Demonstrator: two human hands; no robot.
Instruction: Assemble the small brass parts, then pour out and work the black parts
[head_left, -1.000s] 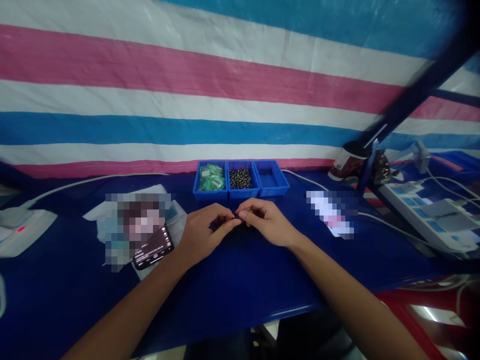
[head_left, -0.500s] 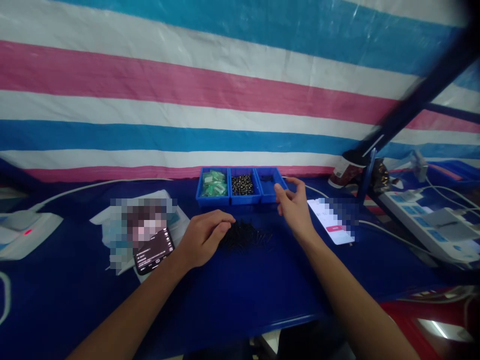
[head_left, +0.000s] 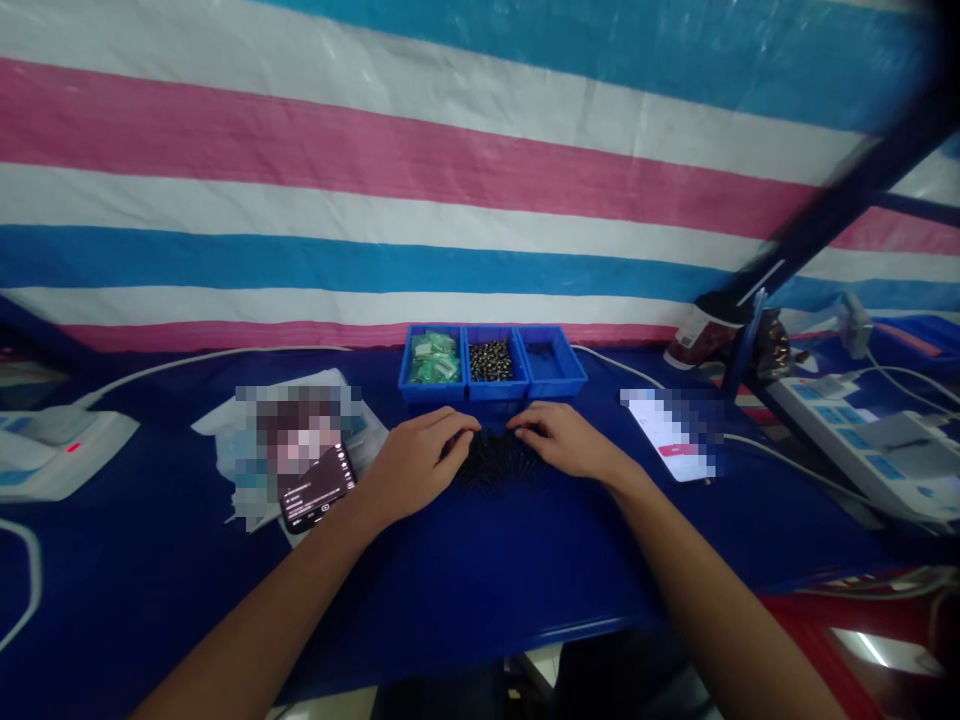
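A heap of small black pin-like parts (head_left: 496, 462) lies on the blue table (head_left: 480, 570) in front of me. My left hand (head_left: 420, 462) rests at the heap's left edge, fingers curled down onto the parts. My right hand (head_left: 564, 440) lies at the heap's right edge, fingertips bent onto the parts. Whether either hand pinches a part is hidden by the fingers. Behind the heap stand three joined blue bins: the left bin (head_left: 433, 358) holds green packets, the middle bin (head_left: 490, 360) holds dark metallic pieces, and the right bin (head_left: 556, 362) holds a few dark bits.
A black phone (head_left: 316, 488) lies on white papers at my left. A white phone (head_left: 671, 435) lies at the right. White power strips (head_left: 862, 430) with cables sit far right, a white box (head_left: 52, 455) with a red light far left. A striped tarp backs the table.
My right hand went out to the rightmost bin and has come back down to the heap. My left hand stayed at the heap's left edge. The camera shifted slightly.
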